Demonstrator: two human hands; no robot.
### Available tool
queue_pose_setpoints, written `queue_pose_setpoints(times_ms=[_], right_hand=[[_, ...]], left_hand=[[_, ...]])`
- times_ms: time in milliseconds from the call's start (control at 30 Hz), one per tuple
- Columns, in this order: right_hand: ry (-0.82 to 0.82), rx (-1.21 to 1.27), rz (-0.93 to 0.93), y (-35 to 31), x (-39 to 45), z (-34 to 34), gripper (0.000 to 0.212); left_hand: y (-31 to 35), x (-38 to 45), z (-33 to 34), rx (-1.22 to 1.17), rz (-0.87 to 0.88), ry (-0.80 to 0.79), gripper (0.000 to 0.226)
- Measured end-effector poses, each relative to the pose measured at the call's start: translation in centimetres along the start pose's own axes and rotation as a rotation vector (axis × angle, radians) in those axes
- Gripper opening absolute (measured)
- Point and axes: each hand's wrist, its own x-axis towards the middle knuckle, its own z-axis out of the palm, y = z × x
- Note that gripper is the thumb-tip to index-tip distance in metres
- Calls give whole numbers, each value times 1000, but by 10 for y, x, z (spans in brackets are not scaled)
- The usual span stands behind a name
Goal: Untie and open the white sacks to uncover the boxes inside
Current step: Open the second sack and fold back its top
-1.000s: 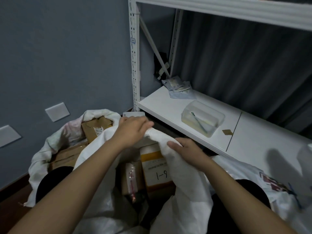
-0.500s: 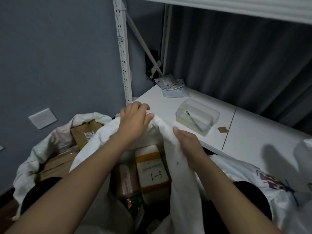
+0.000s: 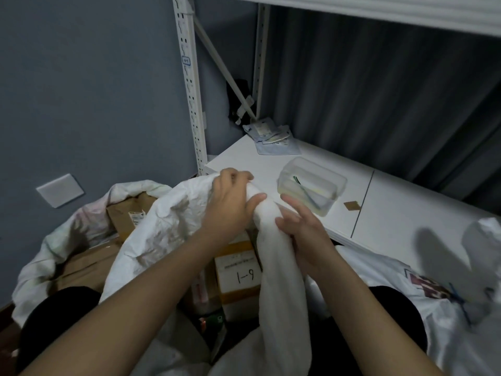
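Note:
A white sack [image 3: 168,218] stands open between my knees. My left hand [image 3: 230,202] grips its bunched top edge, lifted to the height of the shelf edge. My right hand [image 3: 303,229] holds the twisted cloth just below and to the right. Inside the sack I see a box with an orange band and a white label marked "6-1" [image 3: 238,272], plus other packages in shadow. A second open white sack [image 3: 89,223] to the left shows brown cardboard boxes [image 3: 127,213]. A third white sack [image 3: 450,308] with a red print lies at the right.
A white metal shelf [image 3: 406,213] runs across the right, carrying a clear plastic container [image 3: 311,183] and some flat pouches [image 3: 273,139]. Its upright post [image 3: 189,90] stands by the grey wall. A dark curtain hangs behind. My dark-clothed knees flank the sack.
Both hands have raised the sack's gathered edge higher and closer together. The right hand has shifted up along the twisted cloth. The boxes inside stay put.

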Motion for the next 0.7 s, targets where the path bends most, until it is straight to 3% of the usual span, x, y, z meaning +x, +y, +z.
queue_pose_setpoints(times_ms=[67, 133, 200, 267, 367, 433, 500, 633, 700], right_hand=[[102, 43, -56, -5, 5, 6, 40], [147, 77, -66, -9, 9, 12, 34], [142, 7, -72, -8, 9, 15, 23], [131, -157, -117, -6, 5, 12, 19], [50, -294, -154, 1, -12, 9, 33], [90, -304, -161, 11, -16, 10, 37], [154, -228, -169, 9, -16, 12, 32], [134, 235, 0, -2, -9, 16, 32], [191, 51, -94, 0, -13, 21, 24]], left_hand=[[13, -11, -3, -192, -146, 23, 40], [27, -20, -9, -562, -353, -166, 42], [34, -22, -13, -737, -488, -241, 43], [32, -15, -14, -740, -535, -167, 41], [33, -4, -14, -729, -545, -83, 38], [38, 0, -13, -641, -508, -73, 38], [44, 0, -16, -623, -486, -132, 40], [50, -11, -36, -720, -526, -364, 51], [45, -14, -38, -666, -488, -357, 46]])
